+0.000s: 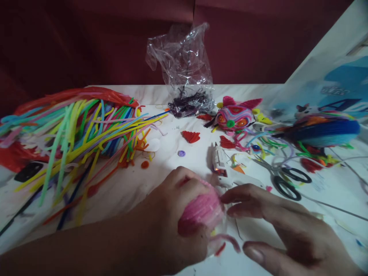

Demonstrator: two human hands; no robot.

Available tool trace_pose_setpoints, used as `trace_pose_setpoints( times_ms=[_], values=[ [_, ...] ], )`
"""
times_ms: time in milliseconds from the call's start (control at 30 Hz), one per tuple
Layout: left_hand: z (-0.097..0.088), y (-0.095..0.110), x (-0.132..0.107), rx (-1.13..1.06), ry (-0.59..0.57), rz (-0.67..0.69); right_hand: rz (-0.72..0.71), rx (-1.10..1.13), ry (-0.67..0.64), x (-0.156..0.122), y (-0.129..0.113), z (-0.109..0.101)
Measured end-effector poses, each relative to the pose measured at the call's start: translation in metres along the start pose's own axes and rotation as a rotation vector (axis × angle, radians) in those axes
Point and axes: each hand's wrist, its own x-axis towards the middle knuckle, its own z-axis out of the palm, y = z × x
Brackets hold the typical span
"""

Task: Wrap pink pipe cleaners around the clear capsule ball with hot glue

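My left hand [184,214] is wrapped round a rounded piece covered in pink pipe cleaners [202,211], low in the middle of the view. A loose, dull pink pipe cleaner end [230,241] sticks out from its lower right side. My right hand [287,226] is just right of the piece, fingers apart, with fingertips near or touching its edge; contact is hard to tell. Beyond the hands, a white hot glue gun [220,161] lies on the table. Scissors with black handles [287,184] rest to its right, blades partly spread.
Many coloured pipe cleaners [94,134] spill from a red plastic bag [77,94] at left. A clear bag with dark strands [189,99] stands at the back. A pink animal head [234,119] and a blue rounded piece [324,130] lie at right, near red scraps [191,137].
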Motion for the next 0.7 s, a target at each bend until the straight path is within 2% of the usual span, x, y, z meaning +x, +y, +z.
trace_pose_setpoints(
  times_ms=[333,533,633,700],
  values=[
    [0.011,-0.009,-0.004,0.082,0.106,0.203,-0.219,-0.364,-0.022,0.009,-0.004,0.000],
    [0.017,-0.010,-0.007,0.099,0.140,0.262,-0.339,-0.463,0.016,0.015,-0.007,0.001],
    [0.016,-0.009,-0.008,0.100,0.162,0.286,-0.309,-0.415,0.029,0.015,-0.006,0.000],
    [0.014,-0.008,-0.008,0.108,0.118,0.279,-0.234,-0.364,0.035,0.013,-0.005,-0.001]
  ],
)
